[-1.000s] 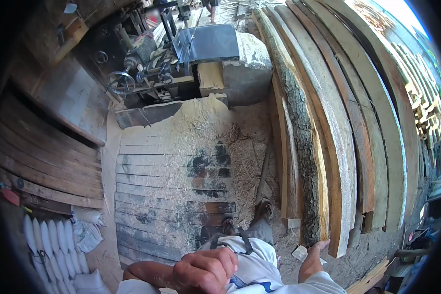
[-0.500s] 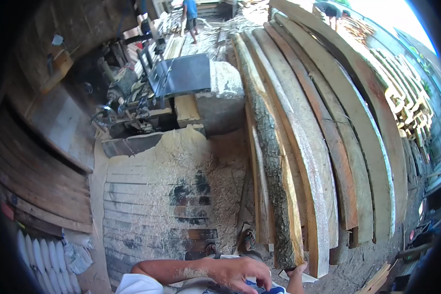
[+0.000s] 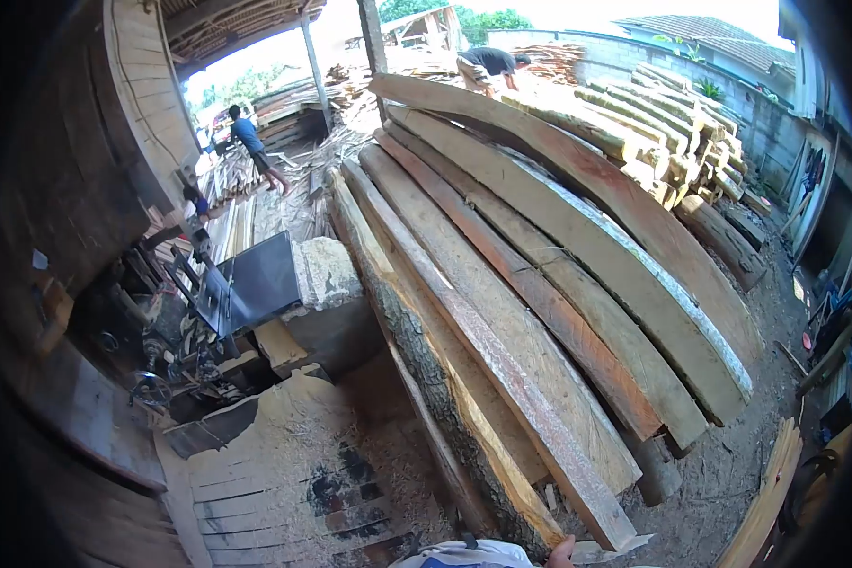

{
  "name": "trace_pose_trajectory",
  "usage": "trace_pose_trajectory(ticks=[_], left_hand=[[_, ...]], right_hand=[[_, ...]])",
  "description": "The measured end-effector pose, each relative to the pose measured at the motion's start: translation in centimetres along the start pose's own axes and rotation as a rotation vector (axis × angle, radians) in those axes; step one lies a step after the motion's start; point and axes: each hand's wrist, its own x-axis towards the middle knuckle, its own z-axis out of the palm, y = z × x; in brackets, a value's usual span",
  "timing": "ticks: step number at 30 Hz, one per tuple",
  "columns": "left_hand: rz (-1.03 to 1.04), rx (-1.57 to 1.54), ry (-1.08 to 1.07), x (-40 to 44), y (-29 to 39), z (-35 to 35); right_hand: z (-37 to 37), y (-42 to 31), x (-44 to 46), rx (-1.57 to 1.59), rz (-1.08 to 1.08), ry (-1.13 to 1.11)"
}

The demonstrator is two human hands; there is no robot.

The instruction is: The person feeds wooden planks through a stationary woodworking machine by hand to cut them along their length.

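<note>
The likeliest trouble seems to be crushed fingers: if the long, bark-edged timber with a pale yellow sawn face (image 3: 435, 383) slid or rolled sideways, the right hand (image 3: 562, 551) at its near end could be caught against the long, reddish-brown squared beam with pale speckling (image 3: 516, 393) beside it. Rough bark or a splintered edge could also cut bare skin. Loose sawdust on the dark-stained slatted wooden floor (image 3: 284, 473) might cost the person their footing under so heavy-looking a piece.

The timber lies lengthwise on the left side of the row, its far end beyond the dark, flat machine plate (image 3: 263, 275). The right hand touches the timber's near end at the bottom of the view; most of its fingers are hidden, so how far they are spread or closed cannot be told. The left hand is out of view.
</note>
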Motion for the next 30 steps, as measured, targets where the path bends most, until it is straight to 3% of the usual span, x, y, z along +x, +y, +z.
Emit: trace_pose_trajectory(ticks=[2,3,8,11,15,19,25,30], left_hand=[[-0.066,-0.163,0.095,1.2,-0.6,0.2],[-0.45,-0.539,-0.017,5.1,-2.5,1.3],[-0.043,-0.394,0.151,7.7,9.3,-1.0],[0.17,-0.352,0.087,6.8,15.8,-2.0],[0.255,-0.128,0.107,7.6,17.0,-1.6],[0.19,-0.119,0.033,7.7,13.2,-1.1],[-0.136,-0.042,0.009,6.8,3.8,-0.7],[-0.161,-0.121,0.015,6.4,-0.3,-0.2]], right_hand=[[0.4,-1.4,-1.9,-0.021,-0.002,-0.001],[0.6,-2.2,-2.6,-0.039,-0.005,-0.002],[1.1,-3.7,-4.2,-0.125,-0.009,-0.017],[0.8,-3.8,-4.5,-0.146,-0.004,-0.013],[0.9,-4.0,-4.4,-0.163,-0.007,-0.021],[1.2,-3.8,-4.5,-0.164,-0.002,-0.027],[1.8,-3.7,-4.7,-0.159,0.002,-0.033],[2.5,-3.8,-4.6,-0.156,0.003,-0.035]])
